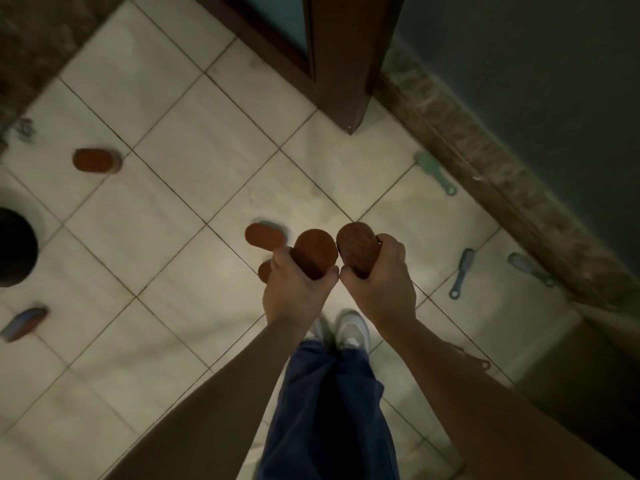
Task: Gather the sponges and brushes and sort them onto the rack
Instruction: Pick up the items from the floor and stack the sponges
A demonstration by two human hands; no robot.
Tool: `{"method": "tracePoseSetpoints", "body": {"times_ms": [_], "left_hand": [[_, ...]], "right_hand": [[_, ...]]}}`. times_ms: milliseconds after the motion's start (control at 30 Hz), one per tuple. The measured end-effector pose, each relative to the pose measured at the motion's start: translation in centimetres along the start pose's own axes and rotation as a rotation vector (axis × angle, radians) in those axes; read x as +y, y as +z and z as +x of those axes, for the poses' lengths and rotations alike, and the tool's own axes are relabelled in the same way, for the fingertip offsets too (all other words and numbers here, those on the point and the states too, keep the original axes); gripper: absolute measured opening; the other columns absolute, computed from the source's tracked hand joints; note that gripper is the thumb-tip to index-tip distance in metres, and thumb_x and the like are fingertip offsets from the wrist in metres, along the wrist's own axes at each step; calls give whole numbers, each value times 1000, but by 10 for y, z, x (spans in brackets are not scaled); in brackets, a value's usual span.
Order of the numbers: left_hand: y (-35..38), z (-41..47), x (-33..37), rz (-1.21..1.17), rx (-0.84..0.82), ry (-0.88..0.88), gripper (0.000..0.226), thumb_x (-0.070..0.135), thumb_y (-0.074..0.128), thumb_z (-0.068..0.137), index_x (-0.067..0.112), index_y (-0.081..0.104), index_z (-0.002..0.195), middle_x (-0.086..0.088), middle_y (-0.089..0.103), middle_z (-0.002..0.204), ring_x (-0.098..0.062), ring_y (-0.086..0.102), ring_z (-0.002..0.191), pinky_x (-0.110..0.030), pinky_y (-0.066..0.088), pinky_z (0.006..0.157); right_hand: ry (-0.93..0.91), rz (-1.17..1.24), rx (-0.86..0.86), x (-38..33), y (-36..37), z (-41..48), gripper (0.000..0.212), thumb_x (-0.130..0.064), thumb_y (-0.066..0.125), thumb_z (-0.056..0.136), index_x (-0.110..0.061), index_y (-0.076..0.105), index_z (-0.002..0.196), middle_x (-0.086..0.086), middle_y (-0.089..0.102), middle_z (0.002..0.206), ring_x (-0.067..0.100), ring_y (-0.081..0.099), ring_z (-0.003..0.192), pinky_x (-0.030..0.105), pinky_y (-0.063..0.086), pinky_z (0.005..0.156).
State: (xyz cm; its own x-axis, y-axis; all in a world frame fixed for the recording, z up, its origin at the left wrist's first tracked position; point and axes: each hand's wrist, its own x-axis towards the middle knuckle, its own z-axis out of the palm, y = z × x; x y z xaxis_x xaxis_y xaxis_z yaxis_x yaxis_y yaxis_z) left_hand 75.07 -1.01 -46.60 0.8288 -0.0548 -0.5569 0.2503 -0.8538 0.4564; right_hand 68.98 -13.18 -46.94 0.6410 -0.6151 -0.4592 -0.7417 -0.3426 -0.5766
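Item: sponges, likely light and squashy. I see left hand [294, 289] gripping one sponge [317, 252], right hand [381, 278] clasping another sponge [356, 247]; mid-body holds look best.

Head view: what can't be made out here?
- Rack: not in frame.
- Left hand: covers most of its sponge; a second may sit below.
- Dark round object: cut by left edge.
- Reddish object: hidden behind right forearm.
- Brushes: bristles blurred.
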Motion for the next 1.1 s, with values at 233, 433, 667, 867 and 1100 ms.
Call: {"method": "tracePoseSetpoints", "body": {"times_ms": [233,433,667,867,1100], "left_hand": [[-83,-68,68,22,-21,136,76,60,70,61,26,35,120,4,55,112,-21,61,92,-38,55,74],[-149,-130,135,80,-35,224,76,63,68,60,23,38,117,9,46,104,-19,58,89,-32,47,67],[-201,-191,195,203,-51,368,78,60,67,63,19,40,123,1,47,121,-23,59,92,-34,46,70],[-227,-228,239,223,-107,446,73,57,70,65,19,41,121,1,46,119,-24,59,90,-31,43,70],[-239,-252,297,280,-171,594,76,48,75,60,20,42,123,-1,48,121,-23,59,98,-32,47,74]], "right_hand": [[-62,-6,45,-61,-106,-59,64,-41,70,74,-19,43,127,-1,46,112,19,58,90,36,56,69],[-50,30,118,-109,-194,-109,66,-42,71,74,-20,43,130,-1,47,120,19,56,99,35,52,74],[-8,90,177,-138,-274,-160,65,-39,68,72,-20,43,130,0,47,120,21,57,98,33,50,76],[31,117,180,-150,-325,-188,73,-36,70,70,-19,39,134,2,45,126,23,56,107,37,51,81],[32,207,298,-150,-376,-204,71,-30,71,66,-20,41,130,-1,43,122,18,54,104,28,43,78]]}}
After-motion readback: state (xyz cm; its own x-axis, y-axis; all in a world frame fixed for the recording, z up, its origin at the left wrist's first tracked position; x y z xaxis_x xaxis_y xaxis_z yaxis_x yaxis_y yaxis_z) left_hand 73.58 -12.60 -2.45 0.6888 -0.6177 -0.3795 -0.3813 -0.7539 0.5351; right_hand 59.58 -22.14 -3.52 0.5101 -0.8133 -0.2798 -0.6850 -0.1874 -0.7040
